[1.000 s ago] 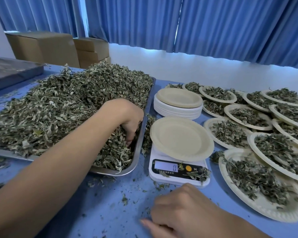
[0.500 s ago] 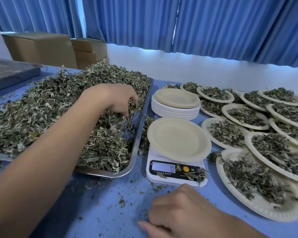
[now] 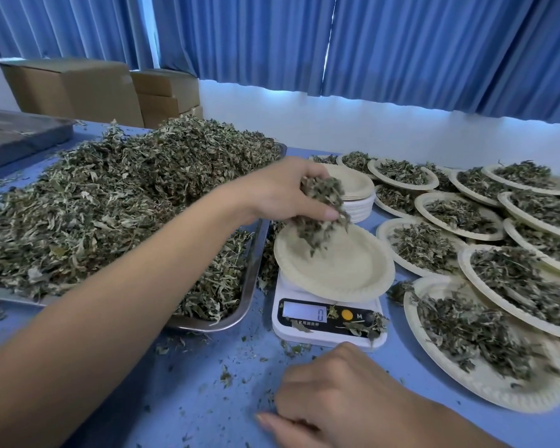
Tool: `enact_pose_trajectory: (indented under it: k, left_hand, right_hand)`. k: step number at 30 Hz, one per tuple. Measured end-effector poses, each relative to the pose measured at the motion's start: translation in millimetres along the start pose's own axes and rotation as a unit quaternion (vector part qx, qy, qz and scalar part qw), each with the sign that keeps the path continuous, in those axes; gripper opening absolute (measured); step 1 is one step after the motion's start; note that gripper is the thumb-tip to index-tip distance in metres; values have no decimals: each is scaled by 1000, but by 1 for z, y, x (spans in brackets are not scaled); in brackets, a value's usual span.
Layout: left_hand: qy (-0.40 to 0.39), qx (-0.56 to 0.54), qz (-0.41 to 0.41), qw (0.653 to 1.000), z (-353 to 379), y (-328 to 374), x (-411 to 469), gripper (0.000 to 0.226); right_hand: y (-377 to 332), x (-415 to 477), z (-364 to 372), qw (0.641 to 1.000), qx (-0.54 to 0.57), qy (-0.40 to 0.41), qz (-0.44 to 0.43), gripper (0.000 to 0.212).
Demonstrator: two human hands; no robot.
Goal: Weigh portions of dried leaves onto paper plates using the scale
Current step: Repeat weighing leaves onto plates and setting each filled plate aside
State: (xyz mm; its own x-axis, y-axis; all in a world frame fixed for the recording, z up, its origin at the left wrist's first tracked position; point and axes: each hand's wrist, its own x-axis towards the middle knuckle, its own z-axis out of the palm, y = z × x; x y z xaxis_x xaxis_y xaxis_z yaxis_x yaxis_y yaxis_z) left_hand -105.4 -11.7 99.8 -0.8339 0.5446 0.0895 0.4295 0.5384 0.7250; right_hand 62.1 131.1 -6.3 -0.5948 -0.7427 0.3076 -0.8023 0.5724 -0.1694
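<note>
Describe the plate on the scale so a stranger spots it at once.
Find the metal tray heaped with dried leaves; a white scale stands just right of its near corner. The paper plate rests on that scale. Unlike the leaf-covered plates at its right and the stack behind, it is single and bare.

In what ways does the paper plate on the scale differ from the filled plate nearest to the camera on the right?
The plate on the scale is bare, with the left hand holding a handful of leaves over it; the nearest plate is covered with dried leaves. The plate on the scale sits raised on the white scale; the nearest plate lies on the blue table, partly under a neighbouring plate. Both are pale, round paper plates.
</note>
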Motion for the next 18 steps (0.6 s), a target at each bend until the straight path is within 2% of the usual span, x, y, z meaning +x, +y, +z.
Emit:
enact_pose_trajectory:
  k: [4,8,11,13,16,18]
  left_hand:
    - [-46,37,-9,998,3,-1,1,34]
    - [5,70,-25,997,-17,-11,3,22]
    - [32,213,-58,975,-31,-25,8,20]
    - [-37,295,-109,948,-37,-36,6,27]
    - [-175,349,-178,903,-40,-49,2,43]
    - [-208,370,-185,886,-38,-56,4,40]
  right_hand:
    - [0,0,-3,1000,-2,-1,-3,45]
    - [0,1,-4,1000,9,0,-9,43]
    - [-1,0,-4,1000,1,-3,-9,44]
    - [-1,0,-3,1000,-5,-2,-11,43]
    - [-1,-1,-3,1000,-18,3,-16,43]
    - [0,-1,-2,1000,-20,1,-14,44]
